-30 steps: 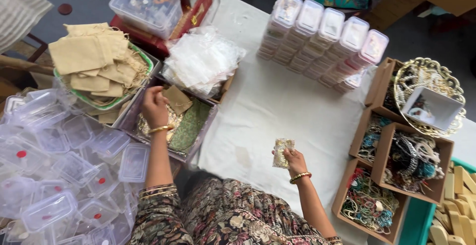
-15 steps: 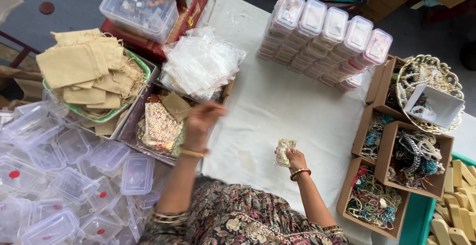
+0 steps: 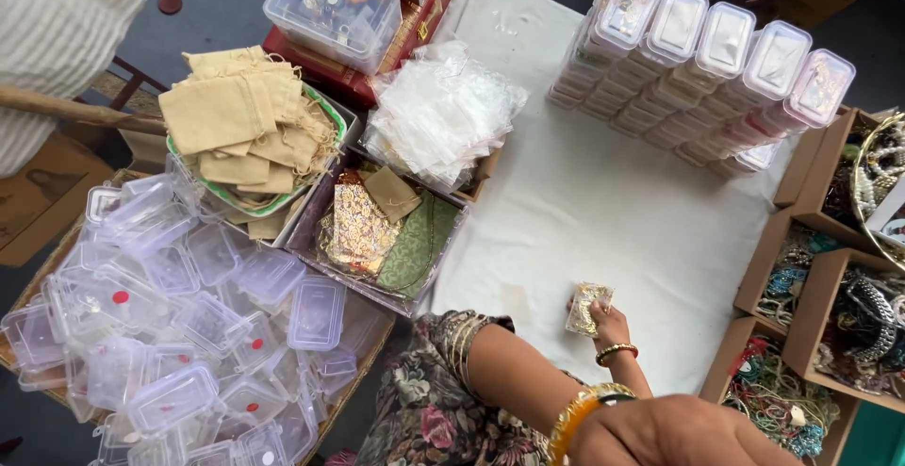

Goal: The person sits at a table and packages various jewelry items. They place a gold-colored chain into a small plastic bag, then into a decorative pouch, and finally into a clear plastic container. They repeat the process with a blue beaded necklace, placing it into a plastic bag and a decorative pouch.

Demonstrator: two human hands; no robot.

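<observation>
While the left hand (image 3: 679, 433) sits close under the camera at the near edge, its fingers hidden so I cannot tell if they are apart, I see the right hand (image 3: 608, 327) with fingers pinched on a small glittery gold packet (image 3: 586, 308) over the white-clothed desk (image 3: 603, 202), near its near edge. Rows of filled lidded boxes (image 3: 716, 61) stand stacked at the far right corner; many empty clear boxes (image 3: 170, 334) remain heaped off the left edge, so I judge much packing remains. The packet's long axis runs roughly near-to-far, tilted slightly rightward.
</observation>
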